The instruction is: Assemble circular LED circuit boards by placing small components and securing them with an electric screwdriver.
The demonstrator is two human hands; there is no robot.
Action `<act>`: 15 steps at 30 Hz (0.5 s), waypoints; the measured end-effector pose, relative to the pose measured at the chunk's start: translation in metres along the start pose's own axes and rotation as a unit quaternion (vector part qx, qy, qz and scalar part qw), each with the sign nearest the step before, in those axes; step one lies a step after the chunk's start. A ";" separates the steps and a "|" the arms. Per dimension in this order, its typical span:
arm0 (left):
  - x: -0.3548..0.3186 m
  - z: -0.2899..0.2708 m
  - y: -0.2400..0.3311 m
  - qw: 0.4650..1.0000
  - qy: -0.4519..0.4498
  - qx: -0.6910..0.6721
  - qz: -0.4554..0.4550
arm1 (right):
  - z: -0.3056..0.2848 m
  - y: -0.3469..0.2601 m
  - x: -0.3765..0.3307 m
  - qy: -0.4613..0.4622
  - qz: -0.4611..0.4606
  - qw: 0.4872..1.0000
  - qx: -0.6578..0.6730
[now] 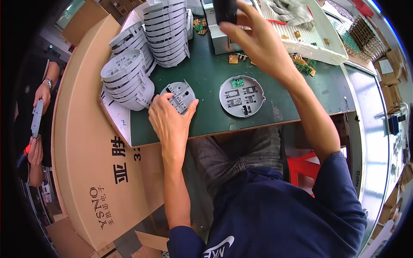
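Observation:
My left hand [168, 118] grips a round grey plastic housing [182, 95] by its edges on the green tabletop, thumb on the right side and fingers on the left. At the far side, my right hand [262, 38] is raised, its thumb and fingers around a black cylinder [225, 12]. The cylinder's top runs out of view, so its kind is unclear. Below it stands a light grey device [220, 43], partly hidden. Between my arms lies another round grey housing [241, 109], open side up, with a small green circuit board [237, 83] in it.
Stacks of grey housings [165, 38] stand at the left. Small circuit boards [305, 66] lie beside a white tray [331, 53] holding a glove [292, 13]. A large cardboard box [86, 172] borders the table's left side. Another person's hands [38, 129] hold a grey part farther left.

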State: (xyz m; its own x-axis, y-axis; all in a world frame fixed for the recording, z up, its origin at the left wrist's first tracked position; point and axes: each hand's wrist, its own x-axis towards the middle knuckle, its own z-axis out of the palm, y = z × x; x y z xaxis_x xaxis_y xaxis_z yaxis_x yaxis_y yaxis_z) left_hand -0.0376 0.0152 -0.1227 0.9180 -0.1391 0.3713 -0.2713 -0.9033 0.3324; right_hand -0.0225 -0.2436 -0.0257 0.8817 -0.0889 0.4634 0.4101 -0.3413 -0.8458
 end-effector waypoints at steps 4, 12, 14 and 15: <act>-0.005 0.005 0.001 0.997 0.047 -0.014 0.065 | -0.012 0.023 -0.069 -0.071 -0.150 0.948 -0.272; 0.012 -0.007 0.018 0.993 -0.087 -0.057 0.060 | -0.013 0.041 -0.137 -0.187 -0.128 0.880 -0.418; 0.014 0.004 0.015 0.989 -0.033 -0.095 0.110 | -0.023 0.043 -0.140 -0.153 -0.122 0.901 -0.386; 0.015 0.005 0.017 0.988 -0.034 -0.097 0.114 | -0.030 0.045 -0.142 -0.122 -0.117 0.921 -0.352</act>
State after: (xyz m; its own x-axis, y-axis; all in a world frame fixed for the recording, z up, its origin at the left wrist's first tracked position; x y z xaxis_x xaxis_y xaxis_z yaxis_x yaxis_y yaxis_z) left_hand -0.0274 -0.0043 -0.1161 0.8416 -0.3636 0.3994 -0.5183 -0.7515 0.4082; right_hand -0.1362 -0.2741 -0.1216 0.8501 0.2476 0.4647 0.4180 -0.8541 -0.3095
